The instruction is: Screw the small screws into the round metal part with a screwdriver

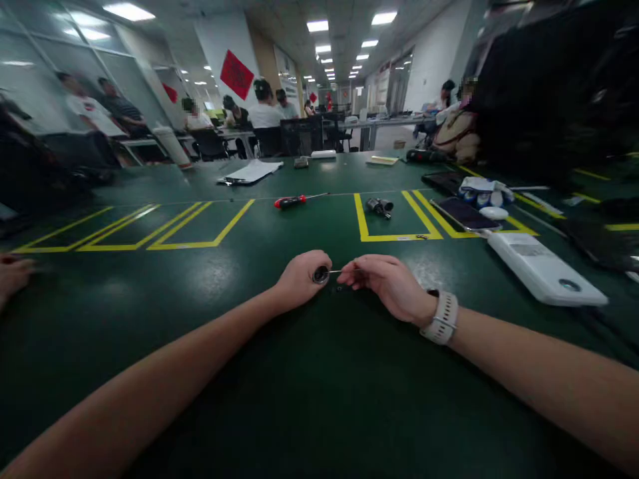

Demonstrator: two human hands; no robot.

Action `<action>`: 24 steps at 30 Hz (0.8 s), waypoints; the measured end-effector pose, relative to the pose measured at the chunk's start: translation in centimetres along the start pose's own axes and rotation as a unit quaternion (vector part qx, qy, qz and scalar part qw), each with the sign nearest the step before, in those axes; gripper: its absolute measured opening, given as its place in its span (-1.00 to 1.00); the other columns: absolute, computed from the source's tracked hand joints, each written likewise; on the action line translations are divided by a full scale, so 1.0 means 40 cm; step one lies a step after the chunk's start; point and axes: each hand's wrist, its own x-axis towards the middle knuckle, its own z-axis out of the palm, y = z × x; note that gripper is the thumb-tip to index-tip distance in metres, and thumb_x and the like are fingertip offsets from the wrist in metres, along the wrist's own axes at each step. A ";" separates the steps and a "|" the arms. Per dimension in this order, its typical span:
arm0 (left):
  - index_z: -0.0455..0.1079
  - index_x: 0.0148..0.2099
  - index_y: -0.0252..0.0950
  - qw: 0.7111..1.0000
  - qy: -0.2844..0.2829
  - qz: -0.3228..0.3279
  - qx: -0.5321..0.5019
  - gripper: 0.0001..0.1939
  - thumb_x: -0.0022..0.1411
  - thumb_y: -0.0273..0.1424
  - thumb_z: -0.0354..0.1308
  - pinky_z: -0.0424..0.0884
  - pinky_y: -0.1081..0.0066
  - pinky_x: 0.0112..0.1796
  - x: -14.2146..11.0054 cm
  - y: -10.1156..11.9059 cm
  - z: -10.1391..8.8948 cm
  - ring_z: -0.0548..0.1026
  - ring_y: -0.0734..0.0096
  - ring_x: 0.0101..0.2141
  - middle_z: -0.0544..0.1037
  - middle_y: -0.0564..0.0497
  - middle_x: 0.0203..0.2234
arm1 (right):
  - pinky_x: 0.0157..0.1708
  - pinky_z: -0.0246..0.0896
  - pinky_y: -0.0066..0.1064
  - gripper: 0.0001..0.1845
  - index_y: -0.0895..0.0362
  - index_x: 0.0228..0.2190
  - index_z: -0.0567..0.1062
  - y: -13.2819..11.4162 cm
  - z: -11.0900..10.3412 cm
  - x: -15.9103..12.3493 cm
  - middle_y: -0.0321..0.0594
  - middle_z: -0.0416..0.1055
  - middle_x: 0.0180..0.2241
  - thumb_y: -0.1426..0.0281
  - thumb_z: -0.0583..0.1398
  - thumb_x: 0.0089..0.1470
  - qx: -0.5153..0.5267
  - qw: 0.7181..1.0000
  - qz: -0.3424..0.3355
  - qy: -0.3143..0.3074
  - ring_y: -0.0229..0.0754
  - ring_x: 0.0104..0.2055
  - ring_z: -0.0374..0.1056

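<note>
My left hand [301,277] is closed around a small round black-and-silver part [320,274], resting on the green table [309,399]. My right hand [387,283], with a white watch on the wrist, pinches a thin metal pin or tool [337,271] whose tip points into the round part. Both hands meet at the middle of the table. What lies under the hands is hidden.
A red-handled screwdriver [292,201] lies farther out. A small metal part [379,207] sits in a yellow-taped box. Right: a phone [464,213], a white flat device [544,269], a white mouse [493,213]. Another person's hand [12,276] rests at the left edge. People sit at far desks.
</note>
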 end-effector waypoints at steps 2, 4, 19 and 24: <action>0.25 -0.43 -0.32 1.000 -0.003 -0.001 0.000 -0.93 0.05 -0.57 0.03 0.20 0.47 -0.43 -0.004 0.004 0.001 0.31 0.48 -0.47 0.33 0.08 -0.54 | -0.32 0.15 -0.35 -0.77 0.20 -0.46 0.55 0.002 0.002 -0.006 -0.16 0.50 -0.41 0.35 0.13 0.04 -0.010 1.000 -0.008 0.010 -0.23 -0.36 0.35; 0.25 -0.43 -0.32 1.000 -0.012 -0.001 0.015 -0.93 0.05 -0.56 0.03 0.21 0.46 -0.42 -0.007 0.008 0.001 0.32 0.47 -0.47 0.34 0.08 -0.53 | -0.32 0.15 -0.36 -0.77 0.19 -0.45 0.54 0.003 0.004 -0.011 -0.17 0.51 -0.40 0.35 0.12 0.05 -0.027 0.999 -0.015 0.014 -0.23 -0.35 0.35; 0.28 -0.40 -0.32 0.990 -0.062 -0.002 0.131 -0.94 0.08 -0.55 0.02 0.21 0.38 -0.37 -0.003 0.018 0.000 0.32 0.40 -0.44 0.38 0.03 -0.49 | -0.42 0.14 -0.38 -0.71 0.19 -0.60 0.50 0.013 -0.006 -0.006 -0.22 0.45 -0.57 0.36 0.08 0.01 -0.048 0.996 -0.056 0.043 -0.26 -0.48 0.30; 0.27 -0.41 -0.32 0.990 -0.059 -0.017 0.124 -0.93 0.08 -0.56 0.03 0.23 0.39 -0.38 -0.003 0.023 -0.004 0.33 0.39 -0.43 0.39 0.03 -0.47 | -0.49 0.09 -0.39 -0.69 0.17 -0.69 0.42 0.007 -0.001 -0.007 -0.29 0.35 -0.69 0.35 0.06 -0.03 -0.086 0.990 -0.058 0.098 -0.28 -0.58 0.24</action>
